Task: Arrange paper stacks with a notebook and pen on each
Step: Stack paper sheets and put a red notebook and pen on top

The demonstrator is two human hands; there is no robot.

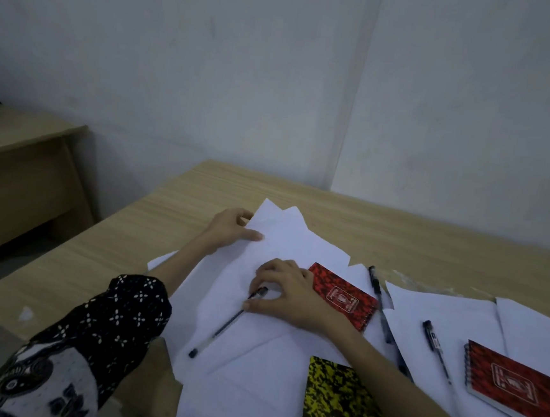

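notebooks (346, 404): 3 | pens (223, 323): 3 | right hand (284, 294) grip: closed on pen | left hand (230, 226) grip: pinching paper (284, 239)

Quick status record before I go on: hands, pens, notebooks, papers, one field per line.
left hand: on the far edge of the loose papers, fingers pinching a sheet
right hand: fingers closing on the cap end of a black pen lying on the papers
other pens: one right of the small red notebook, one on the right paper stack
small red notebook: beside the right hand, on papers
yellow notebook: near edge, under the right forearm
large red notebook: on the right paper stack
table: wooden, bare at far left
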